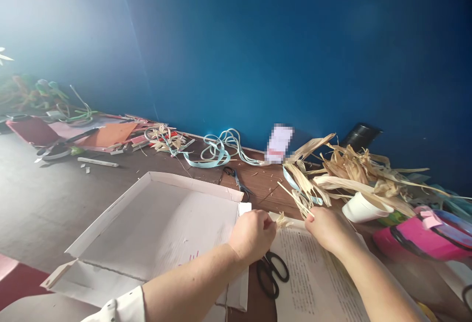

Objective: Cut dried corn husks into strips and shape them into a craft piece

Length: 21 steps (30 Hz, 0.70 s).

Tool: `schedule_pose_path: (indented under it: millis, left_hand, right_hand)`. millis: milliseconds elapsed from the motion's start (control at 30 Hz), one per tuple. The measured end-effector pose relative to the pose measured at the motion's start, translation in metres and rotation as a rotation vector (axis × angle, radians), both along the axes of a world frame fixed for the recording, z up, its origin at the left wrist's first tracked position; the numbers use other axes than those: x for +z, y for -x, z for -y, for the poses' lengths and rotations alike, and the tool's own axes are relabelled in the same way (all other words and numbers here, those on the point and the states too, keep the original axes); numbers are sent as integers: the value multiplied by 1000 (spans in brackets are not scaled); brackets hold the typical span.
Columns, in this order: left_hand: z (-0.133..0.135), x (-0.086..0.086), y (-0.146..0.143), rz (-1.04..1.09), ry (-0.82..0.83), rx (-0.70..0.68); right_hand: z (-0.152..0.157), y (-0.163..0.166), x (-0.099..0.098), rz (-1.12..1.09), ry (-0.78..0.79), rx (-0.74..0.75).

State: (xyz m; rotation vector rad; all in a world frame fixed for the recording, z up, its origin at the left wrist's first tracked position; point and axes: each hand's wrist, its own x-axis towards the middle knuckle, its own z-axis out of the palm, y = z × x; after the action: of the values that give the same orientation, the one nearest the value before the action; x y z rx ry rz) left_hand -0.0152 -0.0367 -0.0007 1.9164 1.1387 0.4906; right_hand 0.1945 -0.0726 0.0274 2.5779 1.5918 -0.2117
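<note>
My left hand [252,236] is closed in a pinch on a small scrap of dried corn husk [283,220]. Just to the right, my right hand [328,228] is closed on thin husk strips [295,198] that stick up and to the left from its fingers. Both hands hover over a printed paper sheet [306,273]. Black-handled scissors [273,272] lie on the table just below my left wrist.
A flattened white cardboard box [155,228] lies at left. A pile of dried husks [354,169], a white cup [363,209] and a pink container [420,238] sit at right. Light blue ribbon [217,152], small scissors [238,180] and paper scraps [106,135] line the blue wall.
</note>
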Motion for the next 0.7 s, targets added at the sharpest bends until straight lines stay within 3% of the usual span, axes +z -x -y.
schedule_pose_path:
  millis: [233, 400, 533, 633, 700]
  left_hand:
    - [1, 3, 0, 19, 6, -23]
    - [2, 1, 1, 21, 9, -36]
    - [3, 4, 1, 30, -62, -56]
    - [6, 9, 2, 68, -74, -52]
    - [7, 12, 2, 120, 11, -30]
  right_hand:
    - [-15, 2, 9, 16, 207, -12]
    - [-19, 2, 4, -5, 217, -43]
    - [-19, -1, 4, -75, 114, -68]
    - [-10, -3, 9, -204, -76, -55]
    - [3, 2, 10, -346, -225, -33]
